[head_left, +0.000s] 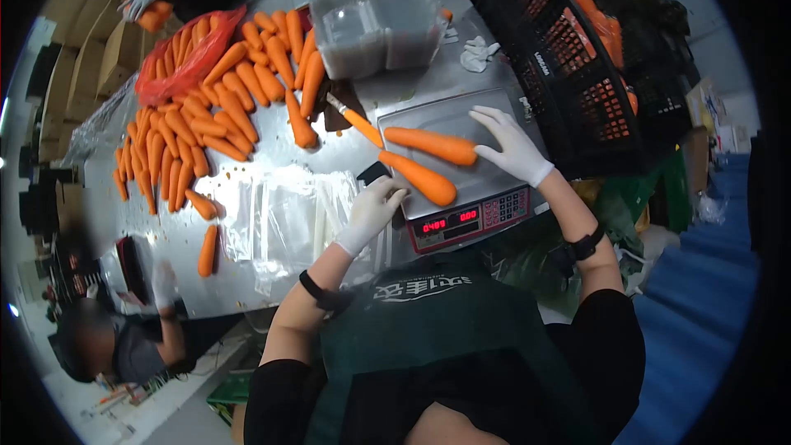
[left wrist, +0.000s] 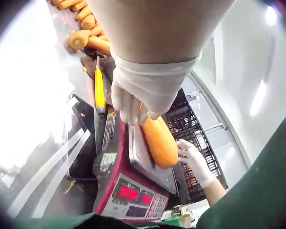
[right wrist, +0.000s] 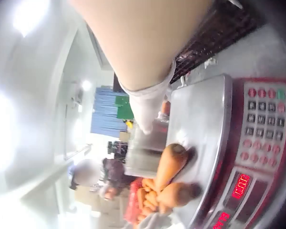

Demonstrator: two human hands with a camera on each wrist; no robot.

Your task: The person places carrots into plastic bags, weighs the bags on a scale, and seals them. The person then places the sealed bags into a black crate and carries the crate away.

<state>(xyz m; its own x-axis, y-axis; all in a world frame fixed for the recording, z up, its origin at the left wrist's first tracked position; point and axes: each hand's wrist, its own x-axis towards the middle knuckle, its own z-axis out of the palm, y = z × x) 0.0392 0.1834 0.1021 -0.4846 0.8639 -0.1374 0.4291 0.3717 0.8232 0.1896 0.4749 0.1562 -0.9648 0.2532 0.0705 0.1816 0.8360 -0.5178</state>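
Two carrots lie on the metal plate of a red-trimmed digital scale (head_left: 494, 177): an upper carrot (head_left: 432, 144) and a lower carrot (head_left: 422, 180). Red digits glow on the scale's display. My gloved right hand (head_left: 512, 147) is over the plate's right side, its fingers spread and its thumb near the thick end of the upper carrot. At the scale's left edge is my gloved left hand (head_left: 375, 213), fingers loosely bent beside the lower carrot and nothing held in them. Just left of the plate lies a tool with a yellow-orange handle (left wrist: 99, 90).
Many carrots (head_left: 194, 128) are heaped at the left, some in a red bag (head_left: 177, 66). Clear plastic containers (head_left: 375, 29) stand behind the scale. Plastic film (head_left: 284, 222) covers the table to its left. Black crates (head_left: 577, 107) rise at the right. Other people stand around the table.
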